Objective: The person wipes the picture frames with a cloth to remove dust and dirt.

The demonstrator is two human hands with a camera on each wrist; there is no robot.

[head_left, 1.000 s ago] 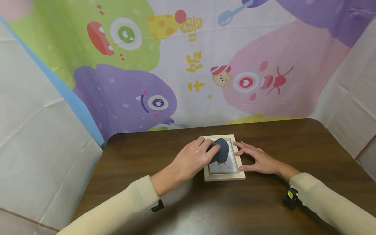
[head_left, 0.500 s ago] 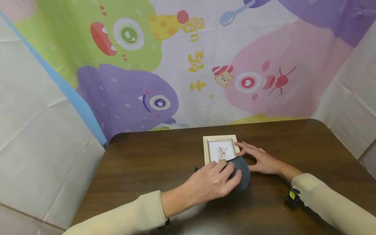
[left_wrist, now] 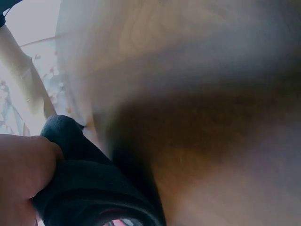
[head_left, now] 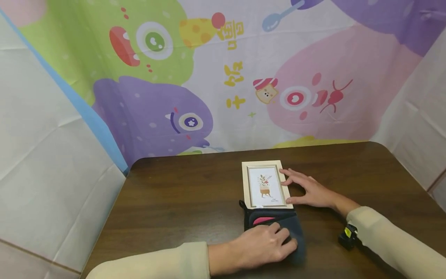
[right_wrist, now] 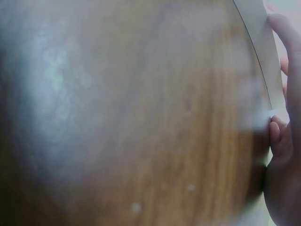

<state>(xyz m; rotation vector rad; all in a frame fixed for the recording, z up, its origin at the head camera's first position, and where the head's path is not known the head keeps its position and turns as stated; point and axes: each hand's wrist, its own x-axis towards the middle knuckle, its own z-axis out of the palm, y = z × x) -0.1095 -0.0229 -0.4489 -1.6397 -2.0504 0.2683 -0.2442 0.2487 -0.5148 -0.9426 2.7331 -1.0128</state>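
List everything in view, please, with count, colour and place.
Picture frame: one, cream, on table, plant print inside.
Apparent potholder: one, slate and pink, at frame's near edge.
Table: one, dark brown, beneath both.
Cartoon backdrop: one, multicoloured, behind table.
Side sheets: two, whitish, flanking table.
Patterned surface: one, whitish, beyond table.
Wrist camera: one, black, at right cuff.
Sleeves: two, cream, on both forearms.
Left hand: one, bare, gripping the potholder.
Right hand: one, bare, touching the frame.

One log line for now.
left hand: grips dark blue-grey cloth | right hand: touches cream rectangular picture frame | frame: on brown tabletop
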